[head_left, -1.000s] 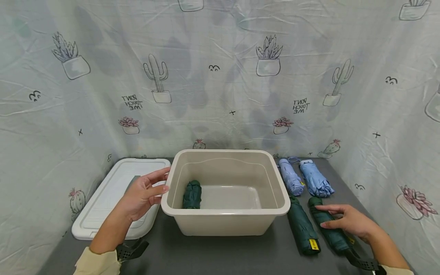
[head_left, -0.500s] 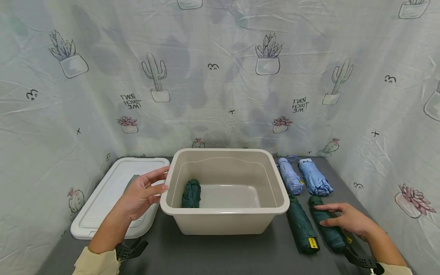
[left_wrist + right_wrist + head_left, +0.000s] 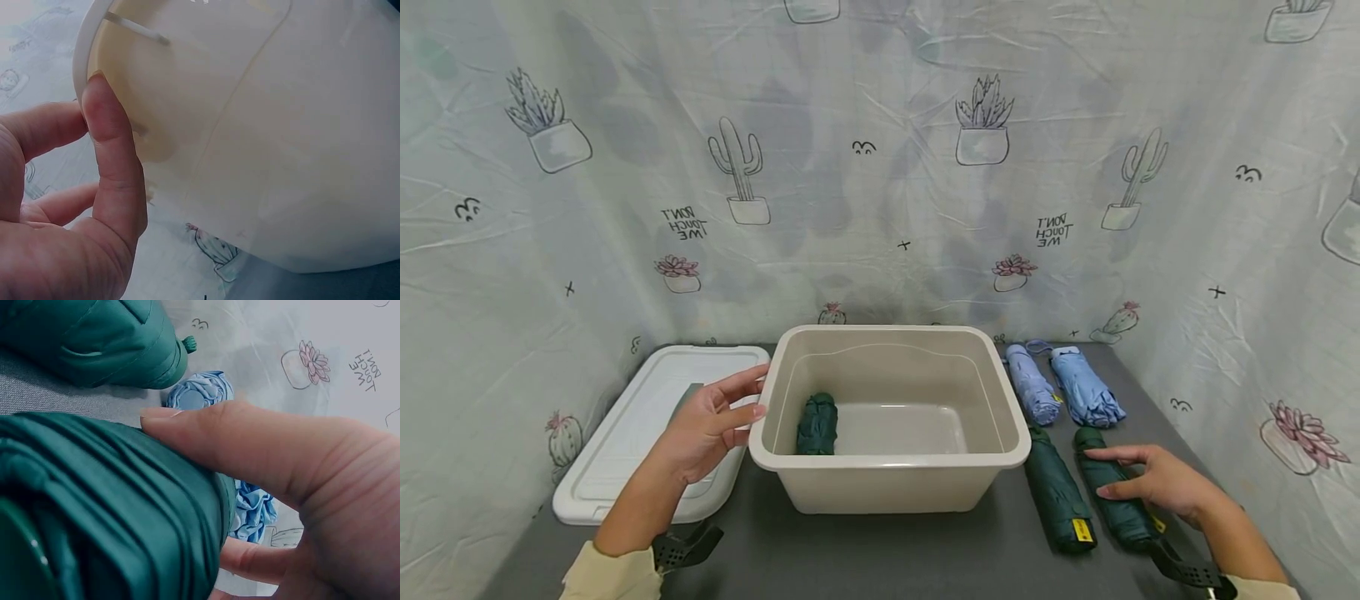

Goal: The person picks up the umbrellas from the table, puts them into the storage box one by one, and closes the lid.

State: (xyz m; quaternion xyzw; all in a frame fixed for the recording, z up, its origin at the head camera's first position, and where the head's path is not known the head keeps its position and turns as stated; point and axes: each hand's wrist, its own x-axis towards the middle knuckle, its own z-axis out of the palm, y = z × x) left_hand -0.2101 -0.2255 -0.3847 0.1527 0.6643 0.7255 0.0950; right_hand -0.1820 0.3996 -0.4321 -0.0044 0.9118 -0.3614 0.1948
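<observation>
- Left hand (image 3: 703, 429): fingers relaxed, thumb touching beige bin (image 3: 891, 479) rim.
- Right hand (image 3: 1157, 483): fingers curled around a green umbrella (image 3: 1112, 500) lying on the tabletop (image 3: 880, 554).

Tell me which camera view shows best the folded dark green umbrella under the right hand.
The head view: there the folded dark green umbrella lies whole on the grey table, with the right hand on it. The right wrist view shows only a close stretch of its pleated fabric under the thumb. The left wrist view shows none of it.
</observation>
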